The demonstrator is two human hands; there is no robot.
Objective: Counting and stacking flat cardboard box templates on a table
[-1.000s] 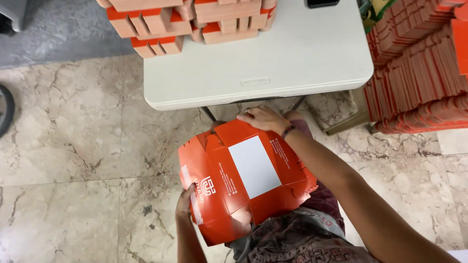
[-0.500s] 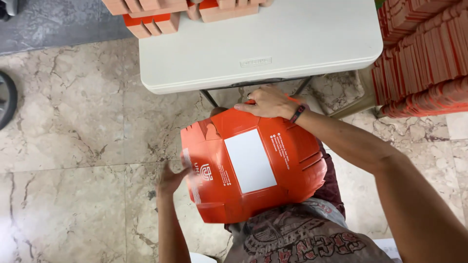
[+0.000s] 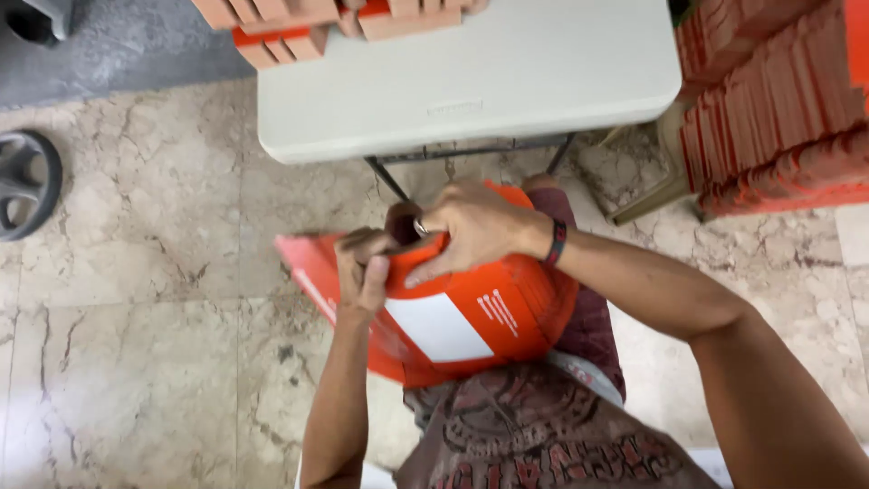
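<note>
Cardboard box [image 3: 471, 317], orange with a white label, sits tilted on the person's lap, just below the edge of the bench [image 3: 471, 91]. Both hands are on its top edge. The left hand [image 3: 364, 272] is curled around a flap on the left side and grips it. The right hand [image 3: 471, 231] lies over the top with fingers spread a little, pressing down on the orange card, and it wears a ring and a dark wristband [image 3: 556, 243]. The two hands touch each other. More orange boxes [image 3: 299, 36] are piled at the far end of the white bench. Flat orange box sheets [image 3: 778, 109] stand stacked on the right. A black wheel [image 3: 23, 186] rests on the marble floor [image 3: 136, 344] to the left.
</note>
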